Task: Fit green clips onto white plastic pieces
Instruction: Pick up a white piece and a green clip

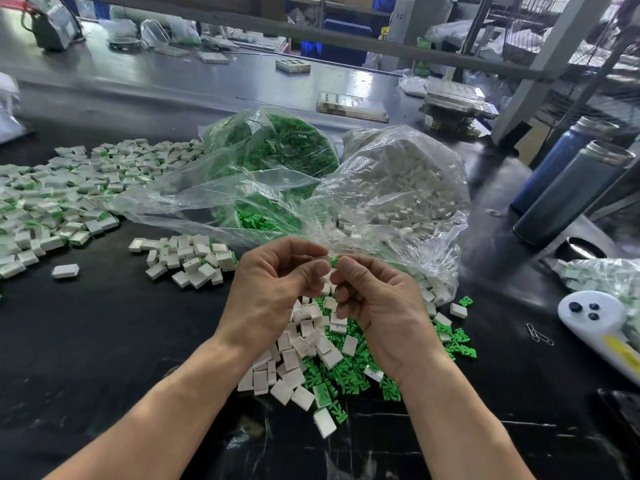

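Both hands meet above a mixed heap of white plastic pieces (304, 344) and green clips (349, 375) on the black table. My left hand (273, 289) pinches a small white piece (325, 263) between thumb and fingers. My right hand (377, 299) pinches a green clip (334, 261) against that piece; only the clip's tip shows. Most of both parts is hidden by my fingers.
A clear bag of green clips (273, 147) and a clear bag of white pieces (408, 188) lie open behind my hands. Assembled pieces (69, 192) spread at the left. Two dark bottles (568, 188), a white device (595, 323) and paperclips (538, 334) sit at the right.
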Tool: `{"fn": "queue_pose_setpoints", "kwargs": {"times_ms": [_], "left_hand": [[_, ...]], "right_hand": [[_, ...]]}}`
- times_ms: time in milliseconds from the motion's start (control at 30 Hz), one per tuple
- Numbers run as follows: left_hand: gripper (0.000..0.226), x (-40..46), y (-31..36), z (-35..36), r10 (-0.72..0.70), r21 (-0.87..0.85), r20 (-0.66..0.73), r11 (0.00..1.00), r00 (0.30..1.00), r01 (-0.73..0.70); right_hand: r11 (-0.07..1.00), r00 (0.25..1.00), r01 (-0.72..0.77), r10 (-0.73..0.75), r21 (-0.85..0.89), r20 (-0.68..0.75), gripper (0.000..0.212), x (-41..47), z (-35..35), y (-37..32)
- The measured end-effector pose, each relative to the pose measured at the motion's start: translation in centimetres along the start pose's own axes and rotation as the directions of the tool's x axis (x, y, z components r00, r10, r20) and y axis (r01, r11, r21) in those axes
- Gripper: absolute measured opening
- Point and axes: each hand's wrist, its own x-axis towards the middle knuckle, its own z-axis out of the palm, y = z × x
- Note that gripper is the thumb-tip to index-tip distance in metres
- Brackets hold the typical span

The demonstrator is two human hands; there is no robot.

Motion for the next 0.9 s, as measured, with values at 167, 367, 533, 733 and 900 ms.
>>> {"fn": "queue_pose_setpoints", "kwargs": {"times_ms": [167, 367, 533, 733, 900], "left_hand": [[0.017, -0.13, 0.05, 0.03, 0.045, 0.009, 0.005, 0.999, 0.999, -0.045], [0.026, -0.1, 0.11, 0.24, 0.108, 0.041, 0.047, 0.993, 0.993, -0.11], [0.027, -0.07, -0.05, 0.19, 0.122, 0.047, 0.041, 0.991, 0.992, -0.124], [0.023, -0.04, 0.04, -0.02, 0.121, 0.05, 0.049, 0.991, 0.991, -0.124], [0.017, -0.01, -0.16, -0.19, 0.121, 0.07, 0.072, 0.99, 0.99, -0.126]], "right_hand": [[0.99, 0.998, -0.056, 0.051, 0.132, 0.041, 0.011, 0.0, 0.03, 0.03], [0.989, 0.998, -0.05, 0.044, 0.142, 0.047, 0.02, -0.05, 0.07, 0.07], [0.984, 0.994, -0.078, 0.065, 0.162, 0.086, 0.017, -0.02, 0.03, 0.1], [0.998, 0.996, -0.024, 0.019, 0.06, 0.093, 0.007, -0.06, -0.15, 0.25], [0.986, 0.996, 0.077, -0.069, -0.145, 0.056, 0.013, -0.15, -0.5, 0.28]]}}
